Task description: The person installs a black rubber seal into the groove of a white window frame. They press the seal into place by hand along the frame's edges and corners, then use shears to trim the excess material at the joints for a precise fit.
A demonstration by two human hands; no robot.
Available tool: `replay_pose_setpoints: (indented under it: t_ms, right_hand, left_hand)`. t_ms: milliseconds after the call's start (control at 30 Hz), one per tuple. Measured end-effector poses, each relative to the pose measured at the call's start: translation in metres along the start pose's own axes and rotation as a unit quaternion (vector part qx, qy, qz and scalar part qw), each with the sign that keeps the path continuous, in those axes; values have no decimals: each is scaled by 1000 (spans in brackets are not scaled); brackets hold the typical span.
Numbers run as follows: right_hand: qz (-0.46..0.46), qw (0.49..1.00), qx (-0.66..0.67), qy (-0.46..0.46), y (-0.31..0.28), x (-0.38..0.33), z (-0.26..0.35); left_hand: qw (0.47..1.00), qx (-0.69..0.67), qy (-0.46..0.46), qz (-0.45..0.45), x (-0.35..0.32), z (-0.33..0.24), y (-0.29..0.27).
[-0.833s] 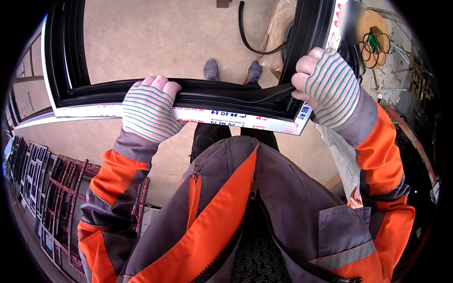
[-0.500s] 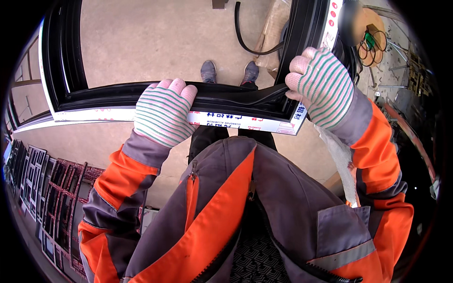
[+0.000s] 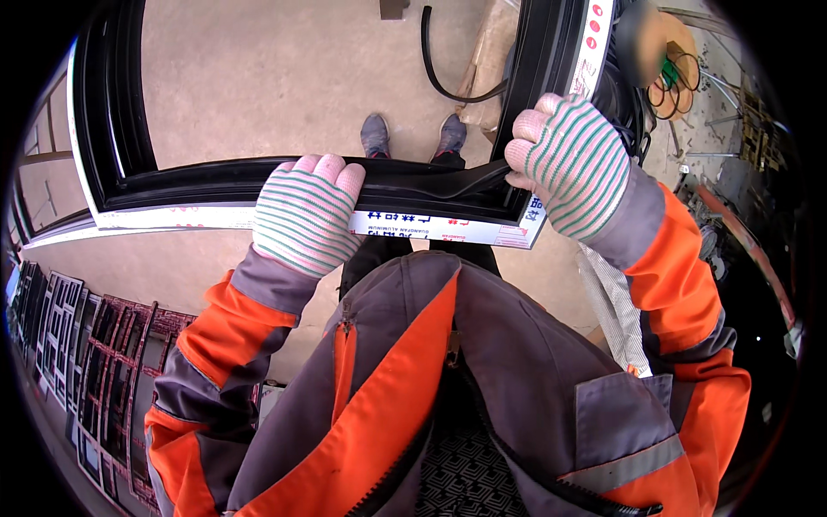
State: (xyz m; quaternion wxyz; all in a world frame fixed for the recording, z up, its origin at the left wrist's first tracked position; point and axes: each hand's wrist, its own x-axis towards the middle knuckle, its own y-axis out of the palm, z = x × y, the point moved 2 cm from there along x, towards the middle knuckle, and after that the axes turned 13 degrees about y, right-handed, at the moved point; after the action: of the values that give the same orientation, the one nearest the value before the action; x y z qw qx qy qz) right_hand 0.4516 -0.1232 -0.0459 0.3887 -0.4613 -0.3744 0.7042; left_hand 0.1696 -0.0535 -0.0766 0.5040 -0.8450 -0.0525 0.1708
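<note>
Black window frame [image 3: 112, 146] filling the upper half of the picture, lower rail running left to right across the middle, white protective film along its near face. Concrete floor [image 3: 284, 77] seen through the opening. Black rubber gasket strip [image 3: 439, 183] lying along the rail's channel at centre, lifting at its right end toward the corner. Left hand [image 3: 306, 215], gloved, closed over the rail at centre-left, fingers pressing on the strip. Right hand [image 3: 573, 164], upper right, pinching the strip's raised end at the corner. Probably risky: uneven pressing could leave the strip buckled or popping out near the corner, or pulling could stretch it short
</note>
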Motion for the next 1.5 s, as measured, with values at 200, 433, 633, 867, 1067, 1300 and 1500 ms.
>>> replay_pose_setpoints:
  t_ms: [200, 433, 633, 867, 1067, 1300, 1500]
  right_hand:
    - [10, 1000, 0, -2, -2, 2, -1]
    - [11, 1000, 8, -12, -1, 1, 1]
    - [6, 1000, 10, -11, -1, 1, 1]
    - [4, 1000, 5, -15, -1, 3, 0]
    - [68, 998, 0, 4, -4, 6, 2]
    - [75, 997, -32, 19, -5, 7, 7]
    - [88, 995, -55, 17, -8, 9, 7]
  left_hand:
    - [1000, -4, 23, -13, 9, -12, 1]
    - [1000, -7, 1, 4, 8, -12, 4]
    - [1000, -1, -3, 11, 11, -16, 7]
    - [999, -22, 9, 26, 27, -39, 9]
    - [999, -31, 25, 12, 30, -37, 11]
    - [1000, -18, 23, -4, 27, -37, 10]
    - [1000, -3, 4, -11, 23, -38, 10]
